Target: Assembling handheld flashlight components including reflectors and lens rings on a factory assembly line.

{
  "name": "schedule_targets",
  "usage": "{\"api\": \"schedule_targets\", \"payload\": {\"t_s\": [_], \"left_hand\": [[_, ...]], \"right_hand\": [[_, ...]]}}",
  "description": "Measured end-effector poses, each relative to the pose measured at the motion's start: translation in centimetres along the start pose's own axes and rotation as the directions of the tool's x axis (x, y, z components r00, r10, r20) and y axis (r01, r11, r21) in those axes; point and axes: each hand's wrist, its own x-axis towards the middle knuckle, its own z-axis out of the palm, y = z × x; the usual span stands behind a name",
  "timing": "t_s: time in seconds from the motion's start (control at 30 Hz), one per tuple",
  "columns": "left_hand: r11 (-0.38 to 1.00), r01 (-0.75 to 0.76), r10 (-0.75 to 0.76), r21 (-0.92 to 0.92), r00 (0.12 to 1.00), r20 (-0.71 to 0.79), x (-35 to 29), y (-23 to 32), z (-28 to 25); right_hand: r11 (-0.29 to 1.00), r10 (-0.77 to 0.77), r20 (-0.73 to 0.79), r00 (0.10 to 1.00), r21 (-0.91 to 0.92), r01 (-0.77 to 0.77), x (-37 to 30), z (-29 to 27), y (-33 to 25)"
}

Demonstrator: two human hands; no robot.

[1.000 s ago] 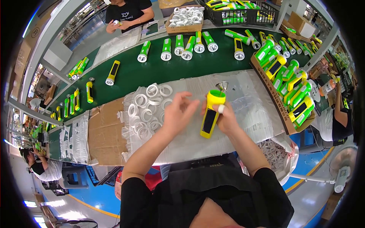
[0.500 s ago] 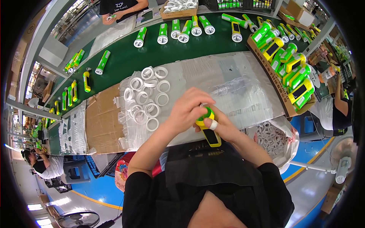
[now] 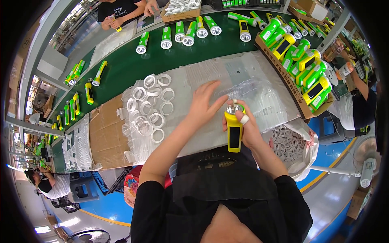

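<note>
A yellow and green flashlight (image 3: 234, 131) with a dark panel on its side is gripped in my right hand (image 3: 248, 125). Its shiny round head points away from me, and its tail hangs over the near table edge. White wrapping shows on my right thumb. My left hand (image 3: 205, 103) is just left of the flashlight's head, fingers spread and holding nothing; the thumb tip comes near the head. Beyond the flashlight lies a row of nested clear round pieces (image 3: 243, 88). White rings (image 3: 156, 120) are spread on the plastic-covered work surface to the left.
A cardboard box (image 3: 283, 84) full of flashlights stands at the right. More flashlights (image 3: 166, 38) line the green belt (image 3: 129, 65). A sack (image 3: 304, 162) of white rings hangs below right. Across the belt, a co-worker (image 3: 121, 12) handles a flashlight near a box of rings (image 3: 182, 18).
My left hand has come off the flashlight's head and opened to the left. The flashlight stands straighter, its reflective head now visible. Across the belt, another hand has appeared beside the co-worker.
</note>
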Motion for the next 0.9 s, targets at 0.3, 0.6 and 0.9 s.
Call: {"api": "schedule_targets", "payload": {"t_s": [0.3, 0.6, 0.9], "left_hand": [[0.999, 0.016, -0.02, 0.041, 0.995, 0.102, -0.4, -3.7, 1.2], [0.994, -0.091, 0.096, -0.065, 0.992, 0.084, -2.9, 5.4, -4.4], [0.977, -0.192, 0.191, -0.088, 0.981, -0.024, -4.6, 4.5, -6.1]], "right_hand": [[0.995, -0.006, -0.042, 0.999, -0.099, 0.002, -0.1, -1.2, -0.5], [0.992, 0.072, 0.156, 0.985, -0.11, -0.055, 1.4, 1.2, -0.3], [0.98, 0.134, 0.313, 0.94, -0.186, -0.078, 2.4, 3.5, 0.5]]}}
